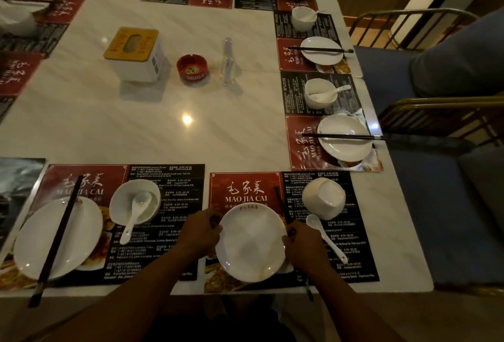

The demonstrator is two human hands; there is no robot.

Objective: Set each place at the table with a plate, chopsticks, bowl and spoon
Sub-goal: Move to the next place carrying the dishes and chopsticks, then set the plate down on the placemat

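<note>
The left hand (200, 232) and the right hand (302, 246) each grip an opposite edge of the round white ceramic plate (252, 241), fingers curled over its rim. The plate sits on the red-and-black printed paper placemat (245, 189) at the near edge of the white marble desk (163, 129). A pair of dark chopsticks (278, 200) runs along the plate's right side and passes under the right hand — whether that hand also holds them I cannot tell. Just to the right, a white ceramic spoon (326, 236) lies flat on the mat, near a small white bowl (324, 197) that looks tipped or upturned.

This place seems unfinished: the chopsticks probably belong across the plate, and the spoon in a righted bowl. The neighbouring place to the left looks done — long dark sticks (58, 235) across the neighbouring plate (81, 232), a spoon in its bowl. The 2 places along the right side and the 3 on the far edge appear complete too.
</note>
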